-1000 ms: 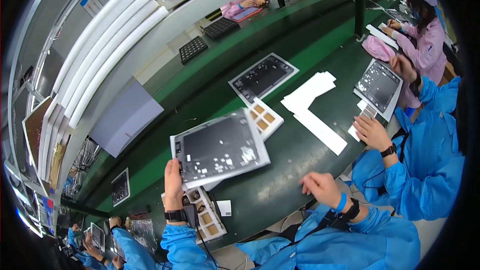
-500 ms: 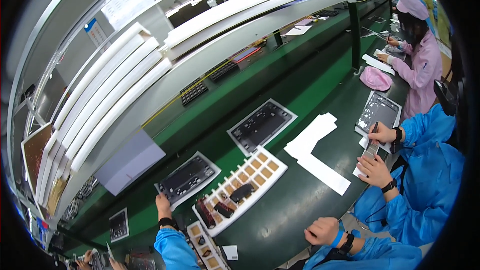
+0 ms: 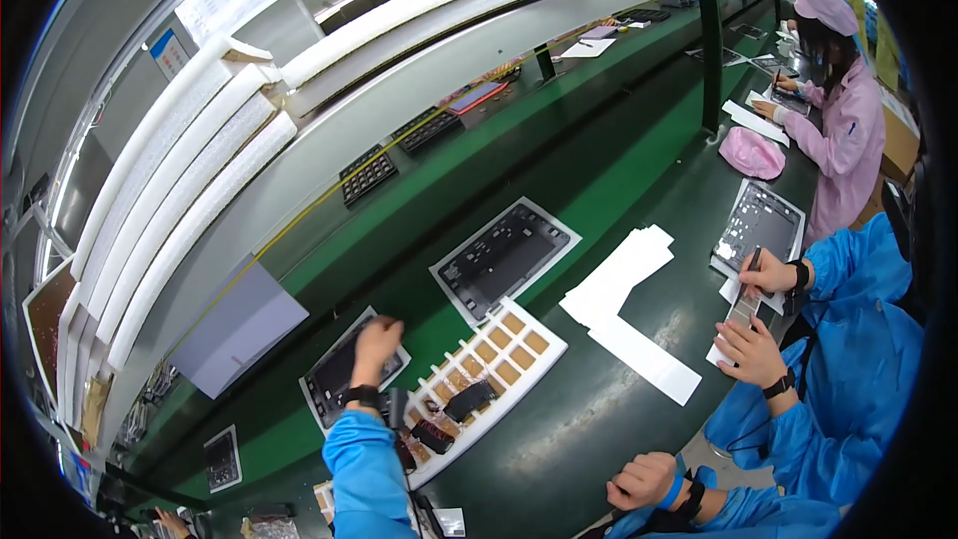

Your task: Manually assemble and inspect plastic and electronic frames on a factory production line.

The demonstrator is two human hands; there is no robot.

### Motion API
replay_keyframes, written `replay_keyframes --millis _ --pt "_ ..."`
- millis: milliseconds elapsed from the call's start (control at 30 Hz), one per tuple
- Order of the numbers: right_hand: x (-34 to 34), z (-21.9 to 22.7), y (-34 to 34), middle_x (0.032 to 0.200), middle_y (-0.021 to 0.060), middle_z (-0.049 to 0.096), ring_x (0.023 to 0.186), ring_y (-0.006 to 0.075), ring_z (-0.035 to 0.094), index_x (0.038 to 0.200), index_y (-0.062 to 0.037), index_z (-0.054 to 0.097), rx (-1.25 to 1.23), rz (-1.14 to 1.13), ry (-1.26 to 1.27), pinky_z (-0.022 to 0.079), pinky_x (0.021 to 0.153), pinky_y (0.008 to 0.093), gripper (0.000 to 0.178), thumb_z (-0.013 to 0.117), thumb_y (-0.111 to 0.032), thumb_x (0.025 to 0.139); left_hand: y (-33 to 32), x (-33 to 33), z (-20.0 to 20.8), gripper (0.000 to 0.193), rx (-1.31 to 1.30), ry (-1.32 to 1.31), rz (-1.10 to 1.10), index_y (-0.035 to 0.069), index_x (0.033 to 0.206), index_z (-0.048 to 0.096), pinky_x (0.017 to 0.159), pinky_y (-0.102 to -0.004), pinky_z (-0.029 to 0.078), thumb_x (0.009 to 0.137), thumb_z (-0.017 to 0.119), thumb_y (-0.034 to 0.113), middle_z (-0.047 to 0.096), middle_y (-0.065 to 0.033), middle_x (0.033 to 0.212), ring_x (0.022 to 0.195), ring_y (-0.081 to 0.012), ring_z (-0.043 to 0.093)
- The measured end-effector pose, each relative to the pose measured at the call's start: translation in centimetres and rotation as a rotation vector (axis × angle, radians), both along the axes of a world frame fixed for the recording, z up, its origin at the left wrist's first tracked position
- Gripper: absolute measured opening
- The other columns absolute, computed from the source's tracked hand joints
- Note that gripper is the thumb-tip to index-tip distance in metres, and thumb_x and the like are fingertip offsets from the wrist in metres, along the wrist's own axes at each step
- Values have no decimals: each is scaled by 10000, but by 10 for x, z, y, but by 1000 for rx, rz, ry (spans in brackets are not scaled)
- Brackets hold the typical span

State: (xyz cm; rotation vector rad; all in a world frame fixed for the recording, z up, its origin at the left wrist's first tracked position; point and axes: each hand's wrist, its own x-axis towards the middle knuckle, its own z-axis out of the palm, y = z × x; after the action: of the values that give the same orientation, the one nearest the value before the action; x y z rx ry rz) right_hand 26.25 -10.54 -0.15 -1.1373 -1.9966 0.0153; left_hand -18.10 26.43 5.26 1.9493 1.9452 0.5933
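My left hand (image 3: 377, 344) reaches over a dark flat panel (image 3: 334, 379) with small pale pieces on it. Its fingers are bent down at the panel's far right edge, and their tips are partly hidden. My right hand (image 3: 642, 480) is curled loosely closed near the table's front edge, with nothing seen in it. Beside my left forearm lies a white compartment tray (image 3: 504, 394), its cells lined in tan. Several dark strip-like parts (image 3: 469, 400) lie in its near end. A second dark panel (image 3: 504, 260) on a white-edged sheet is just beyond the tray.
White paper sheets (image 3: 644, 354) lie right of the tray. A co-worker in blue (image 3: 848, 339) works at the right on a pale strip, beside another panel (image 3: 758, 225). Farther off sits a person in pink (image 3: 848, 130). White foam boards (image 3: 190, 210) fill the shelf above.
My left hand has moved from the near-left edge of the dark panel across to its far right edge. The view has shifted slightly. My right hand stays curled in place.
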Motion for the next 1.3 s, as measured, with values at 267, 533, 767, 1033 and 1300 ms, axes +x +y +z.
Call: replay_keyframes --millis 267,533,767,1033,1300 --pt "1 -3 -1 547 -7 490 483 185 522 575 -171 580 14 30 47 417 442 319 290 765 -222 792 27 130 -24 596 -276 326 -7 -30 1169 734 1045 -481 518 956 617 515 694 -297 1244 1222 -437 651" --pt "4 -1 -6 560 -12 474 496 173 522 567 -173 548 57 52 66 413 449 313 320 765 -219 797 15 98 -10 244 -182 -282 88 -17 974 692 767 -426 613 944 635 219 692 -192 928 799 -308 705" --pt "2 -4 0 553 18 452 487 218 511 548 -161 492 104 46 49 398 442 348 322 762 -191 721 -93 129 86 184 243 -1057 49 100 1144 519 717 -316 563 996 626 74 526 29 848 744 -75 528" --pt "-5 26 -2 632 35 629 572 226 635 757 -121 724 -341 126 342 492 531 340 114 757 -219 803 -334 171 84 252 393 -1084 163 101 1132 509 611 -193 355 960 605 -56 497 47 933 737 -25 455" --pt "-29 42 3 1300 128 666 1122 193 676 1419 9 509 -1097 304 1450 580 914 333 432 573 -258 1086 -497 195 1 311 -29 -1425 -60 3 1218 535 793 -231 558 964 704 -60 667 -90 1051 955 -114 689"
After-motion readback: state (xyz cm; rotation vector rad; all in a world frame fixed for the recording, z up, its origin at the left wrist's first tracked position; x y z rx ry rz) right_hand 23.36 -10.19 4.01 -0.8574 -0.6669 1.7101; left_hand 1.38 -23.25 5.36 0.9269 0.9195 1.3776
